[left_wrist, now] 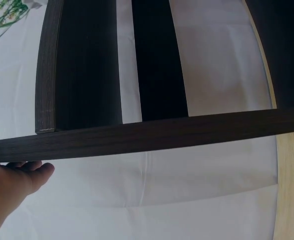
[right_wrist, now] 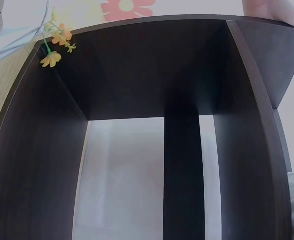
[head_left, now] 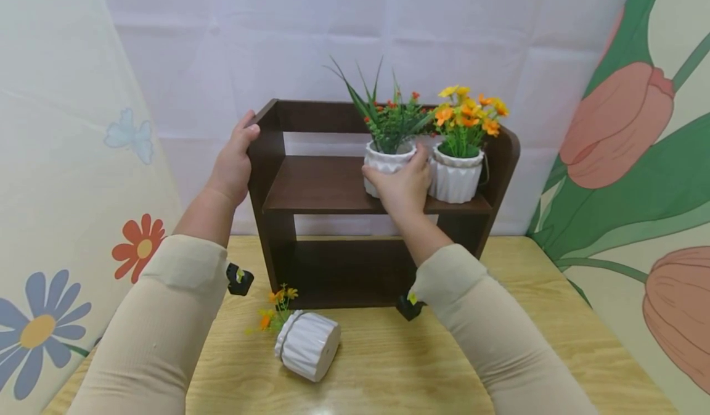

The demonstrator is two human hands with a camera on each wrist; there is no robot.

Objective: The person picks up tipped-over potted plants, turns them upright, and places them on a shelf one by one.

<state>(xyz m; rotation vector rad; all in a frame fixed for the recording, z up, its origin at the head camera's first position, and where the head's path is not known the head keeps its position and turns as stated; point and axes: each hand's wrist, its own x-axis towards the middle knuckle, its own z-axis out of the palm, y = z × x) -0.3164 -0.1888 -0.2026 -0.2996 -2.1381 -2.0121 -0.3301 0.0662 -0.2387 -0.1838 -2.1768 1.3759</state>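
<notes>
My right hand (head_left: 406,188) grips a white ribbed pot (head_left: 383,161) by its sides, thumb to the left. Red-flowered greenery and long grassy leaves rise from it. The pot is on the upper board of a dark brown two-tier shelf (head_left: 322,184). Close on its right stands another white pot (head_left: 456,177) of orange and yellow flowers. At the shelf's left side panel, my left hand (head_left: 235,159) rests against the outer face near the top; its fingers (left_wrist: 41,173) show beside the panel (left_wrist: 161,135) in the left wrist view.
On the wooden table (head_left: 388,365), a third white pot (head_left: 310,344) lies on its side before the shelf, its orange flowers (head_left: 277,307) pointing left. A white cloth (head_left: 310,32) hangs behind. Flower-patterned panels (head_left: 621,156) flank both sides.
</notes>
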